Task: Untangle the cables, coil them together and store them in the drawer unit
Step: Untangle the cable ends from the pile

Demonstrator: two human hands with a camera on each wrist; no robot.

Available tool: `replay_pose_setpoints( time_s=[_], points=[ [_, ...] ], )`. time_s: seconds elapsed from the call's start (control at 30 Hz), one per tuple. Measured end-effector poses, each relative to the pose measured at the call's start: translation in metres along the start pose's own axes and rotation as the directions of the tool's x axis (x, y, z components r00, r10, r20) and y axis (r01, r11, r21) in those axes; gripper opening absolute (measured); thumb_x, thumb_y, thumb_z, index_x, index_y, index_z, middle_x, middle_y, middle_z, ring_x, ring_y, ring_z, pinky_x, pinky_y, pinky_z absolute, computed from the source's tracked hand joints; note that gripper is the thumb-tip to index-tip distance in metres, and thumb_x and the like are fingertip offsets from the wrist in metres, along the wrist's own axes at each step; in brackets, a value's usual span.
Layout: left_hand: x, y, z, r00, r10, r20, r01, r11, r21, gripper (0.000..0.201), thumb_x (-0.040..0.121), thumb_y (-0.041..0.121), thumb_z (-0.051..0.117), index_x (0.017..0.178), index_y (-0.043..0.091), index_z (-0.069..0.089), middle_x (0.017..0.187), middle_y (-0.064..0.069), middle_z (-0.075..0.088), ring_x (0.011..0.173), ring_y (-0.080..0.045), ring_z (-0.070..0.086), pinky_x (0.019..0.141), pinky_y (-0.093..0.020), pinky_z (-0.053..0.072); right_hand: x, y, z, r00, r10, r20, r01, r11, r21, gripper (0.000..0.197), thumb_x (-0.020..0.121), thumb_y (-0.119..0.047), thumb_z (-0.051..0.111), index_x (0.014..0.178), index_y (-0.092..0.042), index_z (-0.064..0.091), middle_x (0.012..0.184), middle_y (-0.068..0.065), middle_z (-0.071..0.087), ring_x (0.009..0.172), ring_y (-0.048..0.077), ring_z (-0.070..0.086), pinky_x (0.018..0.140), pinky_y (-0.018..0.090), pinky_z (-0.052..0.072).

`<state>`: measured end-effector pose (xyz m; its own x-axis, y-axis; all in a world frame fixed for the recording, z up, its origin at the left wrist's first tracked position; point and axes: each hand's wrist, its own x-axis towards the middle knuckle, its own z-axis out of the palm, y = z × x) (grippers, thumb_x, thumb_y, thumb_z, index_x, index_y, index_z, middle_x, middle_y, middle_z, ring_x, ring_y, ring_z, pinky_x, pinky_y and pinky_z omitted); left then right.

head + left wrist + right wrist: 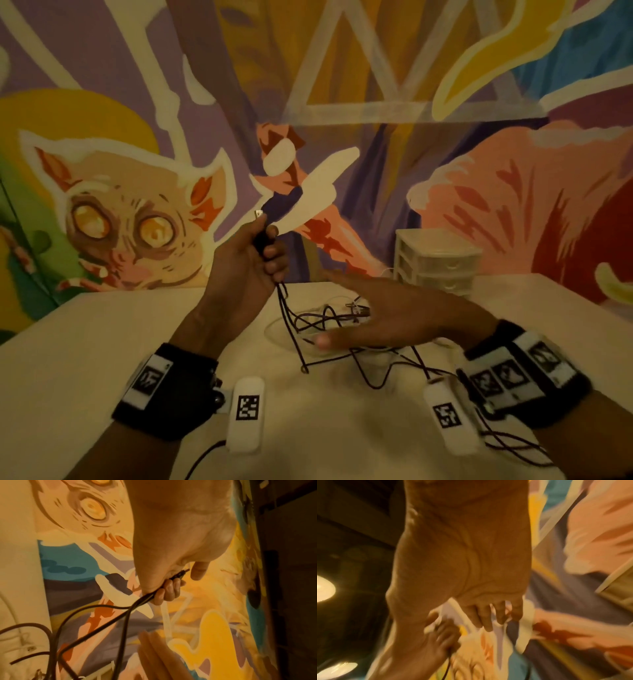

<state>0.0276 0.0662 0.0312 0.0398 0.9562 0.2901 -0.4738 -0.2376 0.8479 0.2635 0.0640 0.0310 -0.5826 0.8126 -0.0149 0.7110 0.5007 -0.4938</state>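
Observation:
My left hand (pixel 263 246) is raised above the table and grips the plug end of a dark cable (pixel 287 318); the metal plug tip (pixel 258 214) sticks out above the fist. In the left wrist view the curled left hand (pixel 169 586) clasps the dark cable (pixel 106 623), whose strands hang down. They run to a tangle of dark and white cables (pixel 329 318) on the white table (pixel 85 342). My right hand (pixel 363 318) hovers flat over that tangle with straight fingers and holds nothing. The right wrist view is blurred; the right hand (pixel 488 614) shows straight fingers. A white drawer unit (pixel 435 262) stands at the back right.
A painted mural wall (pixel 120 212) rises right behind the table. More dark cable (pixel 513 445) trails near my right wrist at the front edge. Bare tabletop lies left of the tangle and in front of it.

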Motion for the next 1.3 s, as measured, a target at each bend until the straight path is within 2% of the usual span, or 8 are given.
replay_pose_setpoints(
  time_s=[0.2, 0.3, 0.37, 0.67, 0.87, 0.97, 1.17, 1.3],
  points=[
    [-0.019, 0.029, 0.019, 0.989, -0.009, 0.148, 0.004, 0.999, 0.034, 0.039, 0.11, 0.05, 0.039, 0.093, 0.018, 0.054, 0.078, 0.001, 0.036, 0.067, -0.014, 0.028, 0.065, -0.029, 0.031, 0.036, -0.026, 0.053, 0.992, -0.122, 0.02, 0.122, 0.992, 0.029, 0.097, 0.079, -0.074, 0.077, 0.159, -0.034, 0.038, 0.143, -0.014, 0.062, 0.13, 0.008, 0.058, 0.109, 0.03, 0.047],
    [-0.02, 0.042, 0.022, 0.985, 0.059, 0.164, -0.062, 0.998, 0.016, 0.043, 0.109, 0.054, 0.038, 0.092, 0.018, 0.054, 0.077, 0.003, 0.036, 0.068, -0.014, 0.023, 0.062, -0.026, 0.034, 0.047, -0.019, 0.062, 0.972, -0.198, -0.131, 0.204, 0.978, 0.038, 0.044, 0.096, -0.067, 0.062, 0.114, -0.029, 0.074, 0.095, -0.007, 0.073, 0.084, 0.008, 0.067, 0.081, 0.028, 0.054],
    [-0.014, 0.048, 0.016, 0.986, 0.114, 0.122, -0.116, 0.993, 0.009, 0.046, 0.11, 0.056, 0.036, 0.091, 0.018, 0.054, 0.075, 0.004, 0.035, 0.067, -0.014, 0.02, 0.059, -0.025, 0.033, 0.045, -0.012, 0.058, 0.959, -0.203, -0.198, 0.225, 0.97, 0.095, 0.048, 0.101, -0.063, 0.057, 0.087, -0.02, 0.071, 0.081, 0.0, 0.071, 0.07, 0.012, 0.067, 0.07, 0.03, 0.055],
    [0.01, 0.036, -0.013, 0.979, 0.188, -0.078, -0.187, 0.982, 0.019, 0.05, 0.109, 0.061, 0.034, 0.083, 0.021, 0.051, 0.069, 0.005, 0.026, 0.059, -0.012, 0.02, 0.053, -0.023, 0.028, -0.003, 0.005, -0.017, 0.951, -0.267, -0.153, 0.266, 0.964, -0.027, 0.056, 0.106, -0.064, 0.04, 0.077, -0.028, 0.071, 0.085, 0.001, 0.074, 0.088, 0.018, 0.072, 0.091, 0.038, 0.057],
    [0.031, 0.064, -0.026, 0.934, 0.257, -0.247, -0.275, 0.961, -0.041, 0.052, 0.11, 0.058, 0.03, 0.077, 0.023, 0.049, 0.058, 0.009, 0.032, 0.05, -0.01, 0.024, 0.048, -0.022, 0.029, -0.026, 0.043, -0.044, 0.98, -0.106, -0.165, 0.133, 0.978, 0.158, 0.059, 0.104, -0.066, 0.041, 0.075, -0.015, 0.049, 0.056, 0.008, 0.042, 0.043, 0.021, 0.046, 0.05, 0.03, 0.042],
    [0.032, 0.071, -0.033, 0.92, 0.275, -0.28, -0.291, 0.956, -0.019, 0.052, 0.11, 0.059, 0.03, 0.078, 0.024, 0.05, 0.059, 0.009, 0.033, 0.052, -0.01, 0.027, 0.052, -0.022, 0.031, -0.037, 0.066, -0.047, 0.983, -0.053, -0.173, 0.1, 0.955, 0.279, 0.052, 0.106, -0.061, 0.039, 0.075, -0.019, 0.046, 0.064, -0.003, 0.035, 0.053, 0.014, 0.031, 0.052, 0.025, 0.031],
    [0.035, 0.09, -0.026, 0.852, 0.4, -0.336, -0.417, 0.909, 0.026, 0.049, 0.111, 0.056, 0.033, 0.077, 0.024, 0.048, 0.066, 0.005, 0.027, 0.056, -0.014, 0.024, 0.052, -0.025, 0.029, -0.044, 0.089, -0.065, 0.968, -0.114, -0.223, 0.067, 0.975, -0.211, 0.037, 0.112, -0.049, 0.028, 0.085, -0.03, 0.046, 0.074, -0.009, 0.054, 0.063, 0.0, 0.048, 0.065, 0.017, 0.04],
    [0.028, 0.116, -0.037, 0.824, 0.432, -0.367, -0.469, 0.883, -0.016, 0.049, 0.111, 0.055, 0.031, 0.077, 0.025, 0.048, 0.064, 0.007, 0.027, 0.055, -0.013, 0.022, 0.051, -0.025, 0.025, -0.058, 0.132, -0.089, 0.961, 0.003, -0.275, -0.123, 0.899, -0.419, 0.043, 0.102, -0.059, 0.022, 0.1, -0.026, 0.05, 0.077, 0.004, 0.062, 0.067, 0.02, 0.059, 0.059, 0.032, 0.041]
  ],
)
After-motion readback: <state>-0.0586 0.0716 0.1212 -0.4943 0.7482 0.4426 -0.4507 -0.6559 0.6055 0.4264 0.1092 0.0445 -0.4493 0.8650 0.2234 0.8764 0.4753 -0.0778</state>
